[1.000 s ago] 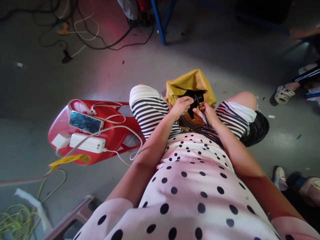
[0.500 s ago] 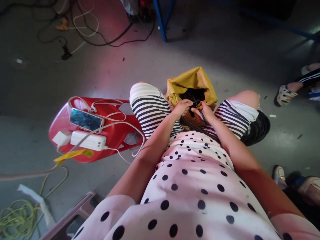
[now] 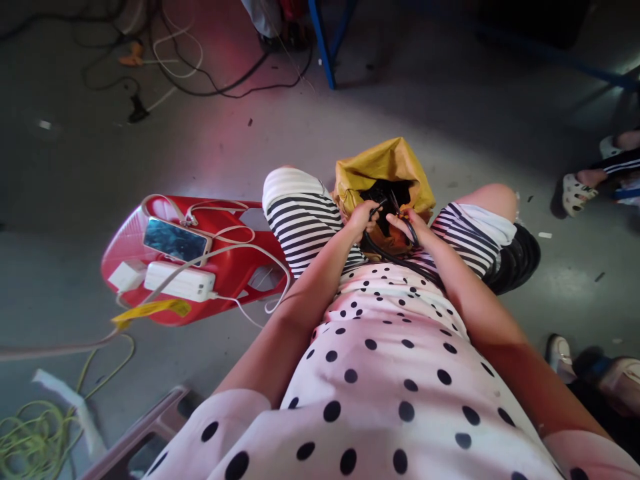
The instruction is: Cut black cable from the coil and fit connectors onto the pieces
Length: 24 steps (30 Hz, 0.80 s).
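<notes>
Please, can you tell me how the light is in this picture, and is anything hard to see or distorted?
Head view: pink-red glow across part of the floor; head view: pale glare on the red stool; head view: darkness inside the yellow bag hides detail near the left hand and right hand; head view: outer parts look stretched, probably by a wide lens.

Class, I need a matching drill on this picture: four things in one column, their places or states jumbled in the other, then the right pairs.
Things
1. Phone
2. Yellow bag
3. Scissors
4. Yellow-green cord

Places and states
A. In the person's right hand
B. Loosely tangled on the floor
C. Lying on the red stool
D. Mouth open, between the knees

Right pairs: 1-C, 2-D, 3-A, 4-B
</notes>
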{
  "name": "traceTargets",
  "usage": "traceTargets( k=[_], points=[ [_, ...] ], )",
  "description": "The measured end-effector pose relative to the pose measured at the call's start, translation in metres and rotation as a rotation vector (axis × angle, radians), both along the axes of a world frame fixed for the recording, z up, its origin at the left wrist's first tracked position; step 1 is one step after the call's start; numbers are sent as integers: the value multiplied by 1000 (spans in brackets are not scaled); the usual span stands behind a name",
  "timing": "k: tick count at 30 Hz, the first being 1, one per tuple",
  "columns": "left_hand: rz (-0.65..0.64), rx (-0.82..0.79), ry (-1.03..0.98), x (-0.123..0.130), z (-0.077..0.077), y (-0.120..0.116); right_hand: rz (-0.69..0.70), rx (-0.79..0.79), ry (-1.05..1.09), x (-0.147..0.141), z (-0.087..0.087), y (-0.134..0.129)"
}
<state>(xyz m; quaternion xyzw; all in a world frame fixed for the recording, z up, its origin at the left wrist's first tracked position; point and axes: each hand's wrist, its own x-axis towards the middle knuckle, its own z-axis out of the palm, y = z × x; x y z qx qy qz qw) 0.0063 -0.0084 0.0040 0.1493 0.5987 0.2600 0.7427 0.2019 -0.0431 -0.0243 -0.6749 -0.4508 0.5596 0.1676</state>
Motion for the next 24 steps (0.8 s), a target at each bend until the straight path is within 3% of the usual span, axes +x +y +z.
traceTargets(
  k=[6, 12, 24],
  points=[
    [82, 61, -48, 0, 8, -2, 140, 35, 23, 10, 11, -21],
    [-57, 121, -34, 5, 16, -7, 145, 45, -55, 6, 17, -18],
    [-134, 122, -88, 3, 17, -4, 187, 44, -118, -6, 32, -8]
  ],
)
